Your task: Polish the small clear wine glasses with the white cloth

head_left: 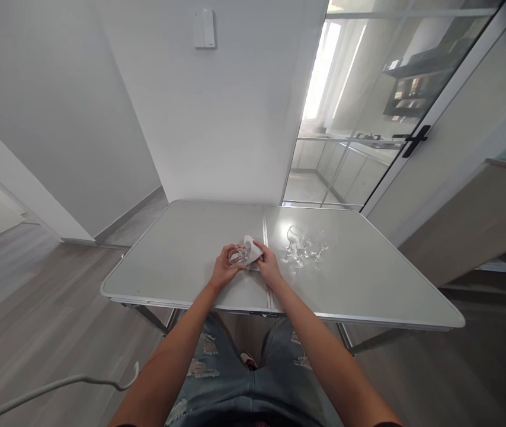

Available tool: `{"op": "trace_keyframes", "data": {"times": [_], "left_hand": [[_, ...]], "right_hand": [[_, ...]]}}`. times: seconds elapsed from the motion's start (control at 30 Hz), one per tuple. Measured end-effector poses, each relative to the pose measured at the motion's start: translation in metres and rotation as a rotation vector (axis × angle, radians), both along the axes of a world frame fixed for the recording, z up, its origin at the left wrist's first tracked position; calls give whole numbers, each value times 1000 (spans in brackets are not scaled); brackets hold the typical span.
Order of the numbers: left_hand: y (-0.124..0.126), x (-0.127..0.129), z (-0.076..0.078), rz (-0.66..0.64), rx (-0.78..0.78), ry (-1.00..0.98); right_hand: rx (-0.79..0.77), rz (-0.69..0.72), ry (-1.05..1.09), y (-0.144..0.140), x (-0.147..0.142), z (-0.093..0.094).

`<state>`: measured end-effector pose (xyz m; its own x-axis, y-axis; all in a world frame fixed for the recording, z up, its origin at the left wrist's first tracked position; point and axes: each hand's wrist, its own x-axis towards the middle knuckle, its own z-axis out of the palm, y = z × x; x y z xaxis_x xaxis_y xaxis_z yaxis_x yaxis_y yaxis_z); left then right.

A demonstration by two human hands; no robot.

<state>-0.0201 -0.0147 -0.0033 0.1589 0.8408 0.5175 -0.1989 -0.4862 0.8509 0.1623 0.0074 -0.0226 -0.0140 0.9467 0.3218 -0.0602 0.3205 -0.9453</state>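
Observation:
My left hand (225, 267) is closed around a small clear glass (236, 257), held tilted above the table with its rim toward the left. A white cloth (252, 249) is pinched in my right hand (268, 264) and pressed against the right end of that glass, so the glass's foot is hidden. To the right, several clear stemmed glasses (295, 235) stand close together on the table, apart from both hands. Their outlines overlap, and the transparent edges are hard to separate.
The pale folding table (359, 267) has a metal rim and a seam across its middle. A wall (226, 118) rises behind it. At the back right is a glass door (346, 107) with a black handle (415, 141). A pale cable (79, 379) shows at the lower left.

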Motion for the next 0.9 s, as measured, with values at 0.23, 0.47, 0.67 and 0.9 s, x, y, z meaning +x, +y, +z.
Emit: {"op": "trace_keyframes", "data": {"times": [0.23, 0.47, 0.67, 0.9], "left_hand": [[3, -2, -1, 2, -19, -44], [5, -4, 4, 74, -55, -131], [4, -2, 4, 64, -57, -90], [3, -3, 2, 67, -38, -49]], "right_hand": [[0, 44, -72, -1, 3, 6], [-58, -90, -311, -3, 2, 6], [23, -98, -186, -4, 2, 9], [-2, 81, -3, -4, -1, 11]]}}
